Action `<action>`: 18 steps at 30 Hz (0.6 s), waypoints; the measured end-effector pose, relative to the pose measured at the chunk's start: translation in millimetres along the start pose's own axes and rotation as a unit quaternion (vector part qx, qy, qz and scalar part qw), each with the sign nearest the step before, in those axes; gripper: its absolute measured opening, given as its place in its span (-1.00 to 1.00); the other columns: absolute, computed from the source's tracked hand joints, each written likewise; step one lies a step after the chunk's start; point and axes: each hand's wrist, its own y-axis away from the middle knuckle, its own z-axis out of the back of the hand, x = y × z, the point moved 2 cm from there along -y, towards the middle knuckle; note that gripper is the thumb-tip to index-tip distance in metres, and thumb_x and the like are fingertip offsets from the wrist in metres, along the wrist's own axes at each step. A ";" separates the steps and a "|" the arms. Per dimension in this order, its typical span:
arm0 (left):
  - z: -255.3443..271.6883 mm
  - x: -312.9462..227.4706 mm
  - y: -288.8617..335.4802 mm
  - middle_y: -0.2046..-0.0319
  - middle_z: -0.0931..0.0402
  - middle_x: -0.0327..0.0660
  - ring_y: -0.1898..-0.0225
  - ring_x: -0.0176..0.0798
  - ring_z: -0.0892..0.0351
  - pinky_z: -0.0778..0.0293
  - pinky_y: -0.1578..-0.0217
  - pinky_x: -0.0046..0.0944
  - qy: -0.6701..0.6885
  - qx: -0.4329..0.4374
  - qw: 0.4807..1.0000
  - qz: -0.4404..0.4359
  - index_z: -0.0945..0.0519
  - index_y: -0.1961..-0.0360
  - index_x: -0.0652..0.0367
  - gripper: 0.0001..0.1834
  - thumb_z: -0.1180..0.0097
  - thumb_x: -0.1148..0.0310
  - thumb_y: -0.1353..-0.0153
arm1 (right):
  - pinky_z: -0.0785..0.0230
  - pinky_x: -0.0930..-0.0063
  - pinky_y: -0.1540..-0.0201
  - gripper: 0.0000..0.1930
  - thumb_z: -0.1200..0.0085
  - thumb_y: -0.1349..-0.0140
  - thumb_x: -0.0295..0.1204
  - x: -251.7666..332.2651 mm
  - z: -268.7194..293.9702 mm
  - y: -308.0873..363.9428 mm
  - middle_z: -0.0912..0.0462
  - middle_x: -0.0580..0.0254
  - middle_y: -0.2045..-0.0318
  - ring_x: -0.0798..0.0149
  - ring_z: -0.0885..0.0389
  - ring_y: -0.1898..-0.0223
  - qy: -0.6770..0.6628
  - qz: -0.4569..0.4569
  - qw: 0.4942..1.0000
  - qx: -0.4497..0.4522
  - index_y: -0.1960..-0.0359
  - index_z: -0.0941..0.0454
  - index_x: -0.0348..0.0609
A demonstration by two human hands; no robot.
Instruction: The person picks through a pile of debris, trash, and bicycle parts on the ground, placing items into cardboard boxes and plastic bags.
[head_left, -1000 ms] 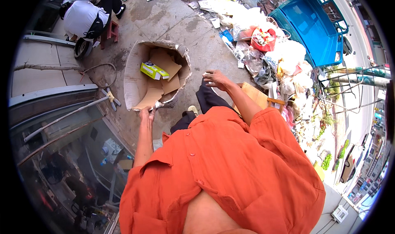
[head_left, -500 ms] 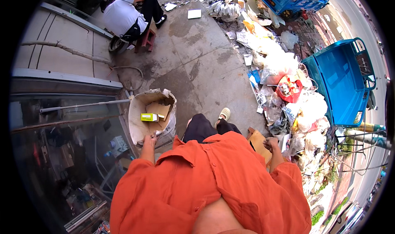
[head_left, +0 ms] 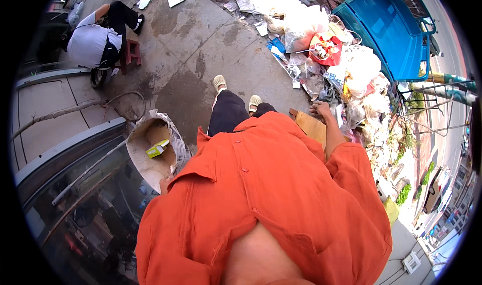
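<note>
At the rim of a worn white bin (head_left: 176, 143), my left hand (head_left: 164, 184) is closed on its near edge, partly hidden by my orange sleeve. The bin tips so that its mouth shows; inside lie a small yellow-green box (head_left: 157, 148) and brown cardboard. On my other side, my right hand (head_left: 320, 109) hangs with its fingers loosely apart and nothing visible in them. It is above or beside the far end of a light brown wooden board (head_left: 308, 129); whether they touch I cannot tell.
Heaped plastic bags and litter (head_left: 359, 72) line the right side, with a blue cargo cart (head_left: 384, 31) beyond. At the far left, a person in white (head_left: 94, 45) sits on a red stool (head_left: 131, 52). A glass front (head_left: 95, 204) stands left, with a pole (head_left: 88, 172) alongside.
My view has swung to the right, and my feet have stepped. The bin has come along with my left hand, its yellow-green box now tilted. My right hand's fingers have loosened.
</note>
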 end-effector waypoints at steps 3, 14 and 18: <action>-21.8 1.7 11.3 -0.02 -0.05 0.14 -0.02 0.20 -0.09 -0.49 0.27 -0.07 0.015 -0.021 1.000 0.004 -0.15 -0.04 0.28 -0.54 0.15 0.47 -0.07 | -0.40 0.49 0.45 -0.74 0.09 -0.01 -0.53 -8.3 5.2 -9.5 -0.51 0.22 0.42 0.33 -0.51 0.48 0.001 -0.015 1.000 -0.016 0.20 -0.37 -0.20; -200.1 37.4 33.0 -0.03 -0.03 0.06 0.02 0.09 -0.18 -0.42 0.17 0.01 -0.123 0.081 0.986 0.080 -0.07 -0.07 0.27 -0.48 0.10 0.42 -0.09 | -0.43 0.53 0.61 -0.82 0.14 -0.03 -0.56 24.3 -102.0 -11.6 -0.52 0.16 0.51 0.32 -0.54 0.58 -0.007 -0.077 0.997 -0.008 0.28 -0.38 -0.23; -266.8 26.7 21.3 -0.08 0.00 -0.06 -0.01 0.09 -0.16 -0.38 0.13 0.03 -0.122 0.083 0.989 -0.026 -0.07 -0.06 0.27 -0.52 0.14 0.41 -0.12 | -0.43 0.49 0.51 -0.78 0.12 -0.04 -0.53 83.1 -161.8 -18.4 -0.52 0.15 0.43 0.28 -0.54 0.48 0.025 -0.064 0.997 0.027 0.22 -0.36 -0.22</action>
